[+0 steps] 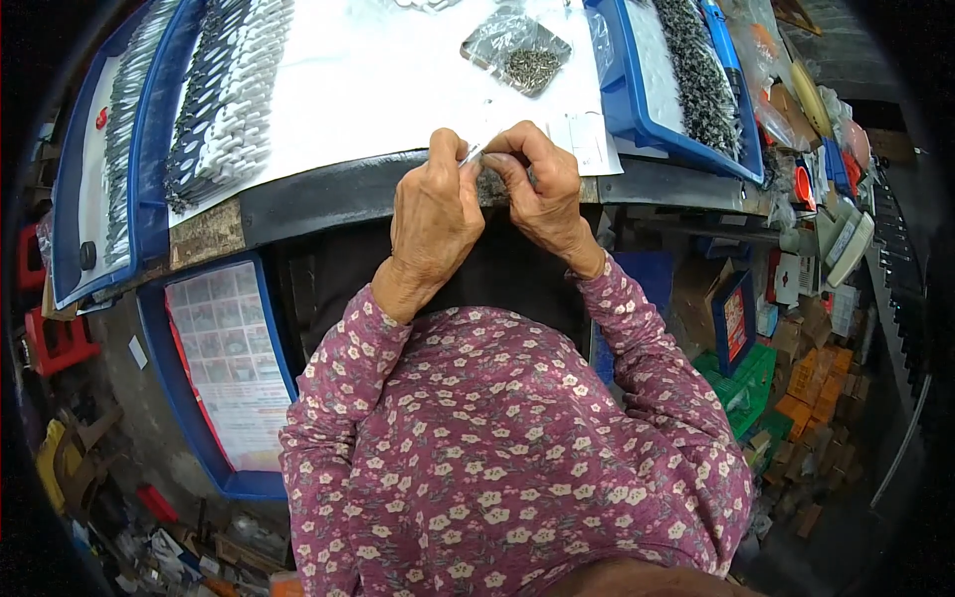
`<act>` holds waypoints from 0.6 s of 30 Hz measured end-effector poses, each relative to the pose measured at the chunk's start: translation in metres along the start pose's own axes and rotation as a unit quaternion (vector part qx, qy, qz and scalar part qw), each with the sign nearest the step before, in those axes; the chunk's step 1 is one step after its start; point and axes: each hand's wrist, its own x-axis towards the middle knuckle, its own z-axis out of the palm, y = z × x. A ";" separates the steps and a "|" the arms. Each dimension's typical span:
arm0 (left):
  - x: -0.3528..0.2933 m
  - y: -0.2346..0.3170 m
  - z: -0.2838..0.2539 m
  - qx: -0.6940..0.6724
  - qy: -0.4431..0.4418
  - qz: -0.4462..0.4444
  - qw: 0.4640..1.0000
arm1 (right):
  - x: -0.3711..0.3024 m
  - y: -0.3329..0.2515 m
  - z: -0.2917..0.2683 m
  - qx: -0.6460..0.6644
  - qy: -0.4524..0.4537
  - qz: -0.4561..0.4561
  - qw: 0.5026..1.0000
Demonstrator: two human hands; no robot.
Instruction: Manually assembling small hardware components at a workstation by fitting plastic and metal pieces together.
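Both hands meet at the table's front edge, fingertips almost touching. A small, slim, whitish piece [473, 153] is pinched between the thumb and fingers of my left hand [435, 214]. My right hand [542, 189] is closed at the same piece, thumb against bent forefinger; whether it holds a tiny part of its own is hidden. Beyond the hands, a clear plastic bag [494, 40] lies opened on white paper [368, 85], with a heap of small metal pins or screws [532, 70] on it. Stacked rows of white and black pieces [234, 99] lie to the left.
A blue tray [149, 189] with lined-up slim parts stands far left; another blue tray [652, 134] at right holds a dark, silvery pile. Below the table are a blue bin [264, 485], a red stool [55, 338] and a green crate [751, 388]. Clutter crowds the right side.
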 end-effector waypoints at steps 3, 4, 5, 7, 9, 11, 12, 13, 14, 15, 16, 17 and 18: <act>-0.001 0.000 0.001 0.012 0.001 -0.002 1.000 | -0.001 -0.008 -0.001 0.070 -0.003 0.095 0.993; -0.001 0.001 0.001 0.012 0.001 -0.001 1.000 | -0.002 -0.009 -0.002 0.069 -0.003 0.095 0.993; -0.001 0.001 0.002 0.011 0.001 -0.001 1.000 | -0.003 -0.009 -0.002 0.085 -0.002 0.118 0.989; -0.001 0.002 0.002 0.010 0.001 -0.001 1.000 | -0.003 -0.009 -0.003 0.100 -0.001 0.142 0.985; 0.000 0.003 0.002 0.013 -0.001 -0.007 1.000 | -0.005 -0.008 -0.002 0.096 0.011 0.136 0.986; -0.001 0.003 0.003 0.020 -0.001 -0.005 1.000 | -0.006 -0.007 -0.001 0.094 0.013 0.132 0.987; -0.001 0.003 0.004 0.026 0.000 -0.003 1.000 | -0.006 -0.007 0.000 0.092 0.016 0.128 0.987; -0.001 0.003 0.004 0.026 0.000 -0.003 1.000 | -0.007 -0.006 0.000 0.092 0.015 0.128 0.987; -0.001 0.003 0.004 0.037 -0.004 -0.002 0.999 | -0.007 -0.006 0.000 0.085 0.016 0.123 0.989; 0.000 0.003 0.004 0.047 -0.008 -0.001 0.999 | -0.008 -0.006 0.000 0.078 0.016 0.119 0.990; -0.001 0.003 0.004 0.047 -0.008 -0.001 0.999 | -0.007 -0.006 -0.001 0.078 0.015 0.119 0.990; -0.001 0.003 0.005 0.047 -0.003 0.004 0.999 | -0.007 -0.007 -0.001 0.084 0.015 0.128 0.988; -0.001 0.003 0.005 0.047 0.002 0.009 0.999 | -0.007 -0.007 -0.001 0.091 0.014 0.138 0.986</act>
